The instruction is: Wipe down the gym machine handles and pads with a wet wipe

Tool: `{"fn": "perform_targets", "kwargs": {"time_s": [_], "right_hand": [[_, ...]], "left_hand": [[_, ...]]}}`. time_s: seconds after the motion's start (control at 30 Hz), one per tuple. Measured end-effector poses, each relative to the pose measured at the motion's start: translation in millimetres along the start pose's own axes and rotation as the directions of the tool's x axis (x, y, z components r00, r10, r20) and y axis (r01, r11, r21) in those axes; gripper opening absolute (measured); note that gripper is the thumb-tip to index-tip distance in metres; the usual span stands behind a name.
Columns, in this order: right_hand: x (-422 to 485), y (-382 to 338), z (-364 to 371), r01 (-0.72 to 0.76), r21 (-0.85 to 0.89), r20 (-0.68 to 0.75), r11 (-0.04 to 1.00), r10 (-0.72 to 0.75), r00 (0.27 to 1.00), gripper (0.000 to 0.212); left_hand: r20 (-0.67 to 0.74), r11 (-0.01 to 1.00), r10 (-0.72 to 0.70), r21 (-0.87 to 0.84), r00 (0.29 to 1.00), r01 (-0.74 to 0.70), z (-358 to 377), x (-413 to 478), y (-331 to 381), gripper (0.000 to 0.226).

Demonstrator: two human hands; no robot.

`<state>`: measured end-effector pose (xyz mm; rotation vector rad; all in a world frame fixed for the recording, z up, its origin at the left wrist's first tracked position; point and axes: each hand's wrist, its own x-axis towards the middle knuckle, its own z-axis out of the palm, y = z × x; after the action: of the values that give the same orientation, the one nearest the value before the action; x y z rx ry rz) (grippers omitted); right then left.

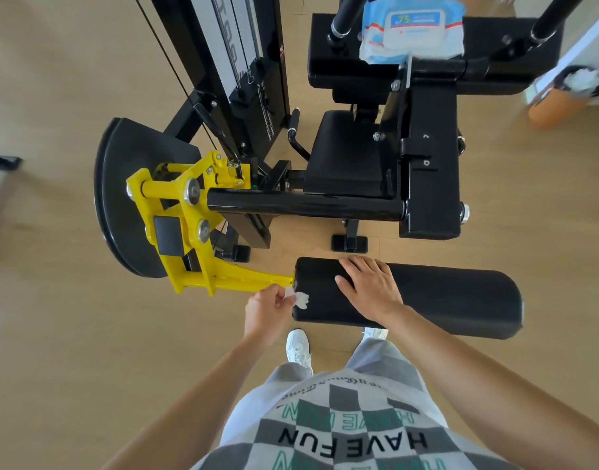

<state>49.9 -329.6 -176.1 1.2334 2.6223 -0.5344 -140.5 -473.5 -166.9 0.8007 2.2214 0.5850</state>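
The left hand [267, 310] is hiding part of the wipe [299, 298]; the pad [460, 296] is covering most of one shoe [376, 333]; the bin [569, 93] is showing blurred.

Roller pad [443, 296]: black all over, with a fine woven-looking texture.
Wet wipe [299, 298]: white.
Lever arm [189, 232]: bright yellow, with silver bolt heads and one black block.
Frame bar [304, 205]: glossy black.
Seat pad [345, 154]: matt black.
Cam plate [121, 198]: black.
Wipes pack [413, 28]: pale blue, with a white lid, a red stripe and blue print.
Floor [53, 334]: light tan wood grain.
Bin [555, 106]: orange, with a black liner and white wads inside.
Shirt [352, 435]: grey and white checks, with black and green lettering.
Trousers [382, 361]: light grey.
Shoe [298, 347]: white.
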Motion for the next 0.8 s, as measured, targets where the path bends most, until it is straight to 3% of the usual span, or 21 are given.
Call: {"fn": "perform_targets", "kwargs": {"time_s": [0.2, 0.37, 0.47, 0.53, 0.67, 0.8], "right_hand": [[10, 4, -3, 0.000, 0.050, 0.051, 0.999, -0.002, 0.999, 0.056], [9, 7, -12, 0.014, 0.213, -0.012, 0.977, -0.011, 1.000, 0.051], [-14, 5, -12, 0.081, 0.145, -0.177, 0.986, -0.054, 0.983, 0.049], [-31, 3, -2, 0.086, 0.093, -0.224, 0.992, -0.063, 0.973, 0.051], [-53, -5, 24, 0.051, -0.045, -0.116, 0.998, -0.056, 0.992, 0.071], [-52, -8, 26, 0.022, -0.054, -0.097, 0.998, -0.027, 0.995, 0.074]], "left_hand": [[0.153, 0.995, -0.010, 0.102, 0.988, -0.006, -2, -9, -18, 0.042], [-0.027, 0.990, -0.080, -0.116, 0.996, 0.076, -3, -3, -5, 0.020], [-0.107, 0.974, -0.094, -0.216, 0.990, 0.069, -6, 5, 8, 0.009], [-0.078, 0.978, -0.053, -0.205, 0.996, 0.036, -3, 9, 13, 0.010], [-0.047, 0.991, 0.004, -0.134, 0.999, -0.010, 7, 6, 13, 0.020], [-0.083, 0.997, 0.061, -0.048, 0.995, -0.065, 10, 1, 4, 0.022]]}}
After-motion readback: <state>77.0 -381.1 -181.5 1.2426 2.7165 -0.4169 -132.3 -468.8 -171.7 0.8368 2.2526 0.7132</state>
